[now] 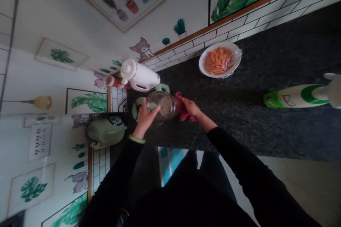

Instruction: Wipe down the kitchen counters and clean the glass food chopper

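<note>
A clear jug point(166, 108) with a pale green handle point(162, 87) is tilted on its side between my hands, over the dark countertop. My left hand point(146, 117), with a pale green bangle at the wrist, grips the jug near its left end, thumb and fingers apart around it. A pink cloth point(184, 114) is in my right hand point(190, 108), pressed against the jug's right end. Part of the cloth is hidden under the fingers. Just left of the jug is a pale green round appliance part point(135, 109), partly covered by my left hand.
A white thermos jug point(142, 75) and a red-capped bottle point(117, 82) stand by the wall corner. A green rice cooker point(106, 132) sits at the left. A white bowl of orange strips point(220, 60) and a green-and-white spray bottle point(298, 95) are on the dark countertop point(239, 124).
</note>
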Motion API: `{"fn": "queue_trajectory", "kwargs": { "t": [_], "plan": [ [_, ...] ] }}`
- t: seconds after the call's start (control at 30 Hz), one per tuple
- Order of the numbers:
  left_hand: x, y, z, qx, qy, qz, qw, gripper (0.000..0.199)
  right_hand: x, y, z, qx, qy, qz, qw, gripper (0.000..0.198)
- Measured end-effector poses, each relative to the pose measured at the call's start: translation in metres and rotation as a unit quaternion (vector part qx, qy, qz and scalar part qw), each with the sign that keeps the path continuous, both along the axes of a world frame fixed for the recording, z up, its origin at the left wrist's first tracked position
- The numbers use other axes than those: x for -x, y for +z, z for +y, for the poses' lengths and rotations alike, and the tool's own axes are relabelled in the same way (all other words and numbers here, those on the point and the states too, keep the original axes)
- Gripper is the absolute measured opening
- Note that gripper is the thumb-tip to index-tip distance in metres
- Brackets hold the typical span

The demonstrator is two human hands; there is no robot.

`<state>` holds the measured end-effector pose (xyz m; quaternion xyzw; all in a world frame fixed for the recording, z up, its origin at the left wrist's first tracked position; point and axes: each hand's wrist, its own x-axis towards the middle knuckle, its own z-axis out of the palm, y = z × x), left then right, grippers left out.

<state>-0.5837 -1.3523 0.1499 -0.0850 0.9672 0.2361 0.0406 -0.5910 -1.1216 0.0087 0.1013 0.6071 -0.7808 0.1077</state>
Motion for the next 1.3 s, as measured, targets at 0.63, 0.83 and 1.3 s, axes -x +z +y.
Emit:
{"fn": "queue_trajectory", "kwargs": {
  "t": [0.63,0.83,1.3],
  "plan": [
    [0.017,-0.006,-0.003,0.034,-0.261,0.148,0.953,0.075,-0.045,0.004,-0.032,-0.18,-0.044,0.276,0.943,0.045],
    [0.003,-0.008,0.007,0.058,-0.208,0.167,0.962,0.064,-0.007,0.022,-0.04,-0.125,-0.034,0.203,0.971,0.044],
    [0.002,-0.005,0.009,0.055,-0.201,0.144,0.967,0.063,0.044,0.033,-0.026,-0.02,0.088,0.095,0.991,0.019]
  ]
}}
